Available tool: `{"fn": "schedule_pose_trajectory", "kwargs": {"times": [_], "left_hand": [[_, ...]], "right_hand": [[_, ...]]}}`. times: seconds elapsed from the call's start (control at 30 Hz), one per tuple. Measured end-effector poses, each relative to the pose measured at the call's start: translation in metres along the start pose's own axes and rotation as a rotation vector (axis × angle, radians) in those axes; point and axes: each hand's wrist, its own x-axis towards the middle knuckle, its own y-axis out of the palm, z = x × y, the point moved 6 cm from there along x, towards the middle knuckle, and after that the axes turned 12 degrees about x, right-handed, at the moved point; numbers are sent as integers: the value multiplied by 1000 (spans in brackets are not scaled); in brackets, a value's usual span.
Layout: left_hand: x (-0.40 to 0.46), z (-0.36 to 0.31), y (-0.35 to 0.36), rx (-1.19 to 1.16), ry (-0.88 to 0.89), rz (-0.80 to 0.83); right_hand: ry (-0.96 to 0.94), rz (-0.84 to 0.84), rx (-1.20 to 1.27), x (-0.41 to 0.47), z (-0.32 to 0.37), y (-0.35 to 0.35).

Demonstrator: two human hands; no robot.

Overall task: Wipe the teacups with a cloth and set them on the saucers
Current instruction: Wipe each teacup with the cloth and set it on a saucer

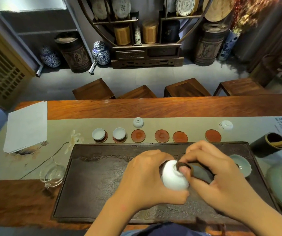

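Above the dark tea tray [89,184] we are gripping an upturned white teacup [174,178] in our left hand [147,181], while our right hand [211,169] is pinching a dark cloth [198,172] against its foot; beyond the tray, two cups [98,133] are sitting on saucers [138,135].

Teacup [174,178] looks glossy white porcelain, cloth [200,172] dark and matt, tray [94,184] rough dark stone-like, bench [136,108] polished wood.
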Motion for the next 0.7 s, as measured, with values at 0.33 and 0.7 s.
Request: {"fn": "schedule_pose_trajectory", "kwargs": {"times": [0.33,0.7], "left_hand": [[2,0,2,-7,66,32],[1,44,12,-56,-101,2]], "right_hand": [[-18,47,50,6,0,9],[111,-229,-79,-10,-32,-42]]}}
